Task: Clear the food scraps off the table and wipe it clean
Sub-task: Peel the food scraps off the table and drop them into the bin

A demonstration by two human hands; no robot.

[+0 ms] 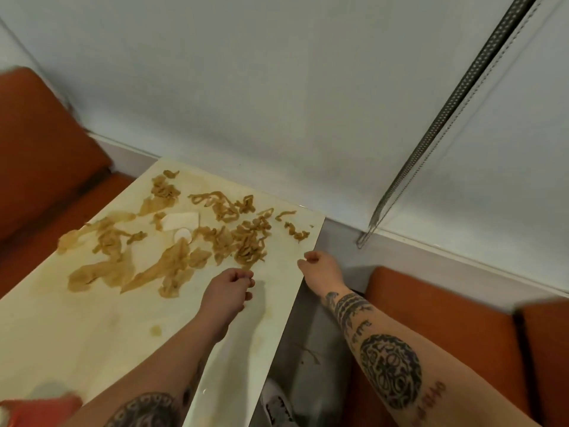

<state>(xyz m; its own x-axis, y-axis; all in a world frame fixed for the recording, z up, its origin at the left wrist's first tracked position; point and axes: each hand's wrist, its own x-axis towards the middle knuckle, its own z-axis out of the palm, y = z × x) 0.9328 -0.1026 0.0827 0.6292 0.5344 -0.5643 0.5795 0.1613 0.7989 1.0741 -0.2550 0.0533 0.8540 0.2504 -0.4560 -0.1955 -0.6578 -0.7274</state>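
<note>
Brown noodles (246,238) and limp sauce-soaked scraps (101,272) lie spread over the far half of the cream table (77,334). Among them are a white paper piece (180,221) and a small white round lid (183,235). Sauce smears and a drop (156,330) stain the top. My left hand (229,291) hovers at the near edge of the noodle pile with its fingers curled; whether it pinches a strand is unclear. Over the table's right edge, my right hand (320,266) is curled into a loose fist with nothing visible in it.
Orange bench seats stand to the left (46,167) and right (446,328) of the table. A white wall with a blind and its bead chain (431,134) runs behind. A shoe (277,405) is on the grey floor; a red object (40,408) is at the bottom left.
</note>
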